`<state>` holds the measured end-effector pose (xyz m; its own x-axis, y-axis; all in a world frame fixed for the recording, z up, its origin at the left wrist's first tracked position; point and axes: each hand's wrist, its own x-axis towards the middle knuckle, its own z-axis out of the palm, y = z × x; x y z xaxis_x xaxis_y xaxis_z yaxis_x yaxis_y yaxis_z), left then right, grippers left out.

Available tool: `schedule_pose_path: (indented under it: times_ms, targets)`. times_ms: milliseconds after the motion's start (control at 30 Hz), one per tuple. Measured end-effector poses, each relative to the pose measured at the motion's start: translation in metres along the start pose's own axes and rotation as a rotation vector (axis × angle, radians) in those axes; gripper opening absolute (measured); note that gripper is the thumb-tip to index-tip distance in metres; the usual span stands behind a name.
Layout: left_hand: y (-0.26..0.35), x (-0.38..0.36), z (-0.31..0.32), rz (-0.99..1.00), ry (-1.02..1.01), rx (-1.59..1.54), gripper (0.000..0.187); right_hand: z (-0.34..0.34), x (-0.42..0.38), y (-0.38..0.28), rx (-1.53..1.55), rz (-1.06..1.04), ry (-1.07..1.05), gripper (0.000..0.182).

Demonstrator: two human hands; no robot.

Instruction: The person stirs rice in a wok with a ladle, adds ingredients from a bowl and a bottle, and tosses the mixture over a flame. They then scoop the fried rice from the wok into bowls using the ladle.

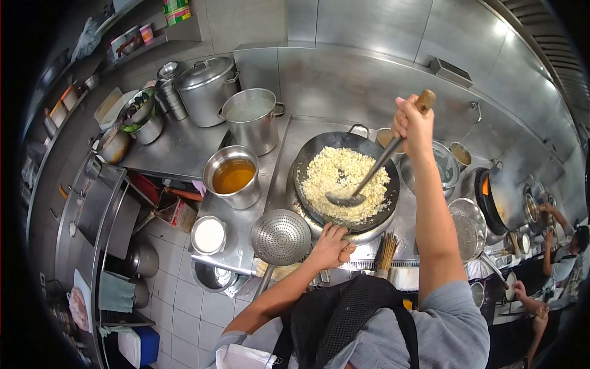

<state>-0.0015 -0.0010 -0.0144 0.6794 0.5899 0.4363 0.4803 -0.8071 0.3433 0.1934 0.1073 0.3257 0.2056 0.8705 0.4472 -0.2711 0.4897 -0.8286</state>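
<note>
A black wok [307,147] sits on the stove, filled with pale yellow fried rice [344,175]. My right hand [414,123] is wrapped round the wooden-ended handle of a long metal ladle [381,161], raised above the wok's right side. The ladle's bowl rests in the rice near the middle. At the wok's near rim is my left hand [332,247], its fingers bent over the edge; what they grip there is hidden. A perforated strainer [281,237] lies just left of that hand.
A pot of amber liquid [235,177], a container of white contents [209,235] and tall steel pots [252,123] stand to the left. Right of the wok are a bamboo brush [386,253], a wire strainer [465,229] and a steaming wok [488,197]. Co-workers [562,261] are at far right.
</note>
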Motion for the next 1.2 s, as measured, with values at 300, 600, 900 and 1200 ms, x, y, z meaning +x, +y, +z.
schedule_pose_path:
  times_ms: [300,600,900,1200]
  targets:
    - [0.001,0.001,-0.024,0.026,-0.016,-0.118,0.029,-0.092,-0.171,0.116,-0.375,-0.235,0.099,0.025]
    - [-0.017,-0.001,-0.018,0.139,-0.075,-0.079,0.031,-0.17,-0.505,0.089,-1.404,0.344,0.206,0.031]
    - [0.009,-0.005,-0.018,0.102,-0.016,-0.04,0.032,-0.074,-0.382,-0.07,-0.573,-0.085,0.527,0.012]
    - [0.11,-0.167,-0.018,-0.24,0.12,-0.227,0.056,0.007,-0.381,-0.23,0.217,-0.639,-0.696,0.037]
